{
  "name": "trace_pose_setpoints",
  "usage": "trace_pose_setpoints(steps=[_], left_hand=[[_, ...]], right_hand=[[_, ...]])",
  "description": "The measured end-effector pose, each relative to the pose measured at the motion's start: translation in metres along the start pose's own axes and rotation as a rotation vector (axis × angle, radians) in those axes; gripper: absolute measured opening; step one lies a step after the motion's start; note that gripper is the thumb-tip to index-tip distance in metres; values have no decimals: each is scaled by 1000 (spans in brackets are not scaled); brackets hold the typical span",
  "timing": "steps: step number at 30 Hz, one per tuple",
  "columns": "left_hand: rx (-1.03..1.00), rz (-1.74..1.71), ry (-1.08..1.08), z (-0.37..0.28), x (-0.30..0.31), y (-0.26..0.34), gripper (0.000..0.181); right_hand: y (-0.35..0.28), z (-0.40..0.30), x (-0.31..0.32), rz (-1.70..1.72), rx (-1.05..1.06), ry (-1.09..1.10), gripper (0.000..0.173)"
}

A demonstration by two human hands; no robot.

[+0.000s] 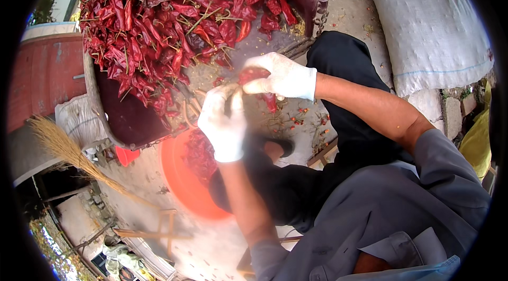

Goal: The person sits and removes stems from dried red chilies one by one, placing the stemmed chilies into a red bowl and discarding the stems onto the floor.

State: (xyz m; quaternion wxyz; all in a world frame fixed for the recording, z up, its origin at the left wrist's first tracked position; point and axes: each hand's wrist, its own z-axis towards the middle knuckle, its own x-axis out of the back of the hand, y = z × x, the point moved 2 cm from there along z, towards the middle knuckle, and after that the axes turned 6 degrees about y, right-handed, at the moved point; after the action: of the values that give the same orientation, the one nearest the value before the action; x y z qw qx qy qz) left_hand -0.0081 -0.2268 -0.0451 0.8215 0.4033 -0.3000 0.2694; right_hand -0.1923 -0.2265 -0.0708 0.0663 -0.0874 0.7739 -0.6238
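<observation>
Both my hands wear white knit gloves and meet in front of the cart. My right hand (278, 76) grips a wrinkled dried red chili pepper (254, 74). My left hand (226, 122) pinches at the pepper's stem end, its thumb and finger close together. Another piece of red pepper (270, 103) shows just below my right hand; whether that hand holds it, I cannot tell. Beyond my hands, a large heap of dried red chilies (170, 19) with stems fills much of a maroon metal cart bed (119, 98). Below my left hand, an orange plastic basin (174, 178) holds more chilies, partly hidden by my arm and leg.
A stuffed white woven sack (428, 27) lies at the upper right. Stems and red bits (299, 120) litter the concrete by my foot. A straw broom (79, 158), a small red container (127, 155) and a wooden frame (166, 233) are on the left. Chains (323, 17) hang off the cart.
</observation>
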Motion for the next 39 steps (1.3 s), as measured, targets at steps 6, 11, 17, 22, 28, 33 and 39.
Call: trace_pose_setpoints(steps=[6, 11, 17, 22, 28, 33, 39], left_hand=[[-31, 85, 50, -4, -8, 9, 8], [84, 47, 135, -8, -16, 9, 7], [743, -790, 194, -6, -11, 18, 10], [708, -1153, 243, -12, -14, 13, 7], [630, -635, 346, -24, -4, 35, 6], [703, -965, 406, -43, -11, 43, 8], [783, -781, 284, -53, -10, 49, 14]], right_hand=[[10, 2, -4, -173, 218, 146, 29], [6, -1, -9, 364, -181, 78, 20], [5, 0, -17, 825, -324, -25, 14], [-2, -5, -22, 934, -310, -100, 8], [13, -4, -21, 756, -215, -85, 25], [3, -11, -15, 8, 312, 149, 27], [-8, -39, 4, -224, 464, 186, 19]])
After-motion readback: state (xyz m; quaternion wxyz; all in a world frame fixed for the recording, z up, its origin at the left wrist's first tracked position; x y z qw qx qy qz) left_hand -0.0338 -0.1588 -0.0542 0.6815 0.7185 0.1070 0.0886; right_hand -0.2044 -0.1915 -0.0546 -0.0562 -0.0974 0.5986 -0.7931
